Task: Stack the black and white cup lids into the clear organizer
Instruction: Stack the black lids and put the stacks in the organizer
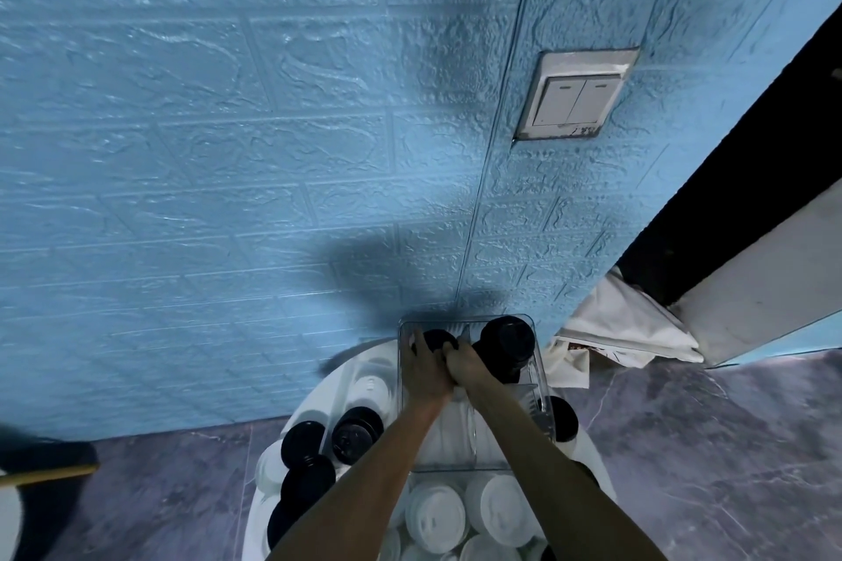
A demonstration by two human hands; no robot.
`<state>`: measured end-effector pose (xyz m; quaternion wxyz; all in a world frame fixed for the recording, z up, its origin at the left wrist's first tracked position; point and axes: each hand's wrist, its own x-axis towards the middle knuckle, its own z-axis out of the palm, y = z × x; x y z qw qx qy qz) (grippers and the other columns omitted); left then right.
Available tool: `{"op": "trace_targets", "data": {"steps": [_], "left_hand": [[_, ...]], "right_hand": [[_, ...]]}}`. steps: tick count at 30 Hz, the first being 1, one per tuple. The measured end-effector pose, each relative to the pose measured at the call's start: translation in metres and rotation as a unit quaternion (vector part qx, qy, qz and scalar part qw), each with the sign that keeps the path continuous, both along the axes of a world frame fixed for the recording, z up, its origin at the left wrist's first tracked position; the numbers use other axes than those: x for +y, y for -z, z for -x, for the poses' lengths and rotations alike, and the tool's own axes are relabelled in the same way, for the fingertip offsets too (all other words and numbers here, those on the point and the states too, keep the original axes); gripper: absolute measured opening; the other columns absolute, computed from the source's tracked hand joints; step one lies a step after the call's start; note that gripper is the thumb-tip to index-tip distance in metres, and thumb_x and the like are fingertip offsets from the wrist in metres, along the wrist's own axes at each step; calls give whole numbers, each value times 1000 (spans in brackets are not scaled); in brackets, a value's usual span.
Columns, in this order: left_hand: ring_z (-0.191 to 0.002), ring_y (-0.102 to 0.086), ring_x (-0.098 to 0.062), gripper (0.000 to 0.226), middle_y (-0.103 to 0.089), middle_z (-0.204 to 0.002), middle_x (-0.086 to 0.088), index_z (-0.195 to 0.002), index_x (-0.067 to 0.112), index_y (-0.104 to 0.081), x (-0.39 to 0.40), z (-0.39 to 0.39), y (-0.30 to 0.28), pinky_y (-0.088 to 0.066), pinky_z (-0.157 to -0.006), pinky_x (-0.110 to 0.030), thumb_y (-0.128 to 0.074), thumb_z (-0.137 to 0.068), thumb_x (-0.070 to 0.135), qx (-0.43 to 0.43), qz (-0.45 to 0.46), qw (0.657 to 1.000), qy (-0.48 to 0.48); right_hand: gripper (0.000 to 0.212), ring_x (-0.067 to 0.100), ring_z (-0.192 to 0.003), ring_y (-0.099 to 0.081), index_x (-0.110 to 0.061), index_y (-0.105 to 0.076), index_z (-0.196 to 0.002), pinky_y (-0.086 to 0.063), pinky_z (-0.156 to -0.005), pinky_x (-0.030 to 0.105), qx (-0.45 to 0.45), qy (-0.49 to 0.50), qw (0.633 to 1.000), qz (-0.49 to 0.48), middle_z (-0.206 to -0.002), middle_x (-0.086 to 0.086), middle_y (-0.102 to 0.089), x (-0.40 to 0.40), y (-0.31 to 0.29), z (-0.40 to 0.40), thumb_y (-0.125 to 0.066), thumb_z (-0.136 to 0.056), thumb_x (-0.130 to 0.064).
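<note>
The clear organizer (537, 360) stands on the round white bench (592, 446), long axis running toward the wall. Inside its far end, the left hand (426, 367) and right hand (467, 364) both grip a black lid stack (439, 339), beside a taller stack (508, 344).

Plastics, cloth and stone around the clear organizer

The clear organizer (467, 323) is showing glossy transparent plastic; the black lids (508, 344) inside it are looking matt, the white lids (435, 517) below it smooth plastic. Behind it the blue wall (228, 150) is gleaming, rough and embossed; right of it, creased white cloth (624, 323) is lying on polished marbled floor (729, 446).
</note>
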<state>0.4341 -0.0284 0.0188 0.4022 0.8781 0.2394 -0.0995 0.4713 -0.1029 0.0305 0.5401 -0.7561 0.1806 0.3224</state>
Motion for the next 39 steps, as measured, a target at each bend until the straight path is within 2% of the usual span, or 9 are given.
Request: {"op": "trace_targets", "data": {"steps": [5, 8, 12, 16, 22, 27, 33, 36, 39], "left_hand": [[-152, -28, -30, 67, -23, -166, -18, -161, 3, -19, 2, 0, -8, -27, -118, -31, -53, -104, 12, -11, 10, 1000, 2], [-142, -43, -34, 53, -42, -156, -20, -153, 2, -37, 7, -2, 0, -35, -113, -38, -49, -102, 10, -8, 18, 1000, -5], [-119, -60, -38, 35, -61, -133, -21, -135, 6, -49, 12, -5, 34, -49, -101, -52, -45, -102, 18, -27, 64, 996, -48], [-120, -58, -41, 52, -58, -132, -22, -131, 6, -50, 7, -1, 40, -47, -101, -60, -33, -97, 42, -86, 80, 992, -50], [-125, -54, -40, 69, -56, -135, -23, -135, 1, -51, 5, 6, 5, -45, -105, -57, -31, -94, 53, -107, 83, 989, -56], [-149, -37, -28, 52, -39, -161, -13, -155, 6, -38, 6, 13, -44, -29, -123, -40, -45, -109, 28, -112, 111, 987, -43], [-144, -45, -22, 46, -46, -157, -7, -153, 14, -43, 12, 23, -84, -35, -120, -41, -45, -109, 29, -156, 160, 974, -33], [-139, -49, -21, 45, -47, -156, -9, -152, 14, -44, 16, 33, -110, -37, -112, -31, -45, -110, 28, -184, 173, 967, -24], [-127, -51, -11, 44, -50, -152, -6, -151, 18, -45, 21, 51, -137, -37, -101, -22, -46, -109, 31, -222, 188, 956, -21]], "right_hand": [[33, 28, -111, -56, 0, -44, -136, -46, -97, 31, -10, -17, 1000, 0, -126, 19, -57, 0, -4, 3, -36, -107, -13], [38, 33, -127, -50, -1, -47, -138, -40, -110, 38, -35, -52, 997, 34, -139, 20, -49, 2, -3, 4, -35, -108, -20], [33, 35, -121, -55, -4, -50, -132, -43, -108, 43, -70, -52, 996, 32, -134, 20, -56, 0, -4, 12, -37, -109, -24], [38, 26, -120, -54, -8, -42, -145, -42, -109, 36, -96, -31, 995, 2, -128, 10, -54, -6, -11, 23, -37, -110, -22], [44, 26, -128, -55, -9, -43, -149, -43, -112, 43, -122, -17, 992, -9, -141, 14, -57, -9, -7, 28, -39, -109, -29], [45, 17, -129, -51, -9, -42, -150, -39, -107, 28, -163, 3, 986, -18, -144, 7, -53, -12, -29, 33, -43, -109, -27], [52, 19, -126, -55, -16, -45, -149, -44, -109, 38, -219, 11, 974, -50, -144, 5, -55, -15, -65, 38, -52, -104, -39], [53, 18, -108, -58, -21, -46, -147, -49, -102, 46, -253, 13, 966, -55, -138, 6, -60, -17, -89, 47, -55, -100, -45], [46, 20, -114, -61, -26, -47, -144, -49, -105, 48, -289, 17, 955, -66, -131, -4, -60, -19, -116, 65, -54, -102, -42]]}}
